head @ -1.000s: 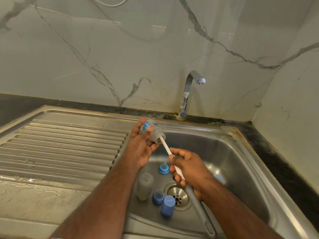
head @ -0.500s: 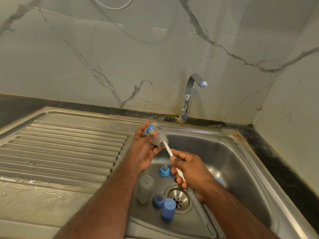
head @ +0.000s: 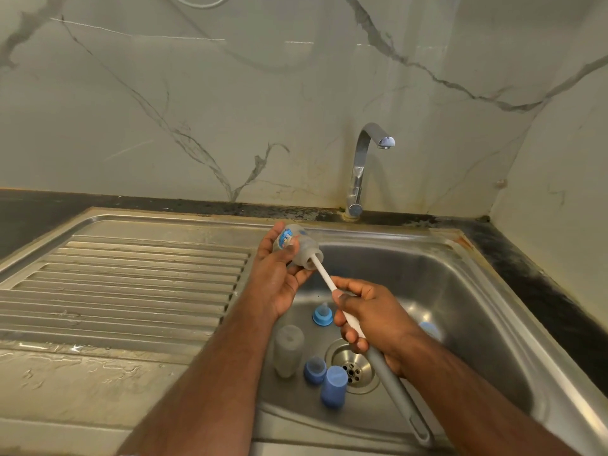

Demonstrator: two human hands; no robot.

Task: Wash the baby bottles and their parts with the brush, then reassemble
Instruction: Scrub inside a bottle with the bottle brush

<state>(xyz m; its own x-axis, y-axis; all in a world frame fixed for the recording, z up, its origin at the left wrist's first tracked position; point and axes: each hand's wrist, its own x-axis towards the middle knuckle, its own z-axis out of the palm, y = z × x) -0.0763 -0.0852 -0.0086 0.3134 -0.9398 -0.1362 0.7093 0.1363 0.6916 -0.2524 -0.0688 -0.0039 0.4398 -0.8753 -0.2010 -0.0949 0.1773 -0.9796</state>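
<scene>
Two hands are engaged over the sink (head: 487,291): the left hand (head: 279,281) has its fingers curled round a bottle (head: 297,246), held tilted with its mouth toward the right hand (head: 371,319), which grips the brush (head: 324,274) with thumb and fingers wrapped round the shaft where white stem meets grey handle. The brush head sits inside the bottle, hidden; the stem emerges from the mouth just beyond the left fingertips. Judgement: the step in hand is scrubbing the interior; it wants the stem kept in line with the bottle's axis, twisted as well as stroked, with the left grip firm near the neck so the bottle does not slip. Below the right fingers lie a second bottle (head: 289,350), a teat (head: 322,315), two caps (head: 334,386) and the drain (head: 352,366); a further blue part shows behind the right wrist. Open room lies to the right of that hand, inside the basin. The tap (head: 365,159) stands beyond both hands, well apart. The drainer (head: 131,284) lies left of the left hand, its edge near the wrist.
</scene>
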